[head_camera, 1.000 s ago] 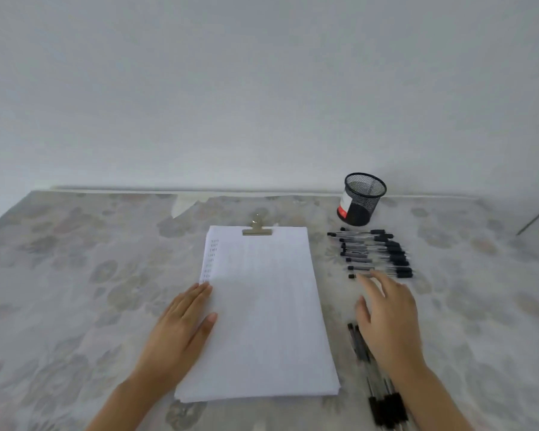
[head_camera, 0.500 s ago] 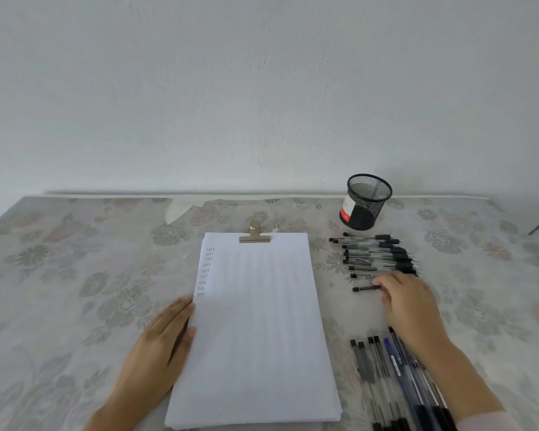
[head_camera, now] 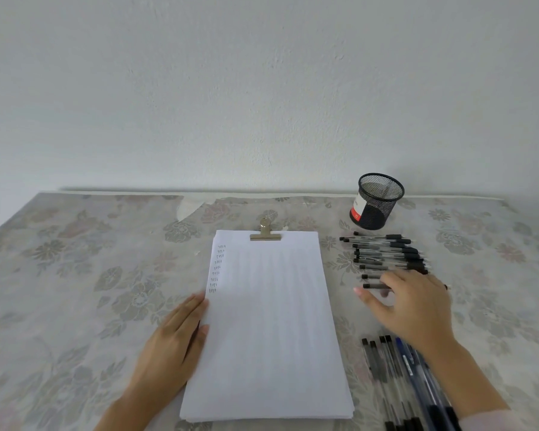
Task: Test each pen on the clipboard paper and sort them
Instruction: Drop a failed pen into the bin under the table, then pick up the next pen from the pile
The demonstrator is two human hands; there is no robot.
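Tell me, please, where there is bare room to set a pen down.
Widest: the tablecloth left of the paper, beyond the left hand. Also the far-right cloth past the pen row. Crowded: right of the paper, where the right hand, pen row and lower pen bunch sit.

So the paper stack (head_camera: 271,331) sits mid-worktop (head_camera: 75,290), clip (head_camera: 265,233) at its far edge. The pen cup (head_camera: 377,202) is back right, with a row of pens (head_camera: 383,251) just in front of it. Another bunch of pens (head_camera: 395,377) lies nearer, with the right hand (head_camera: 414,309) between them, and the left hand (head_camera: 175,343) rests on the paper's left edge.
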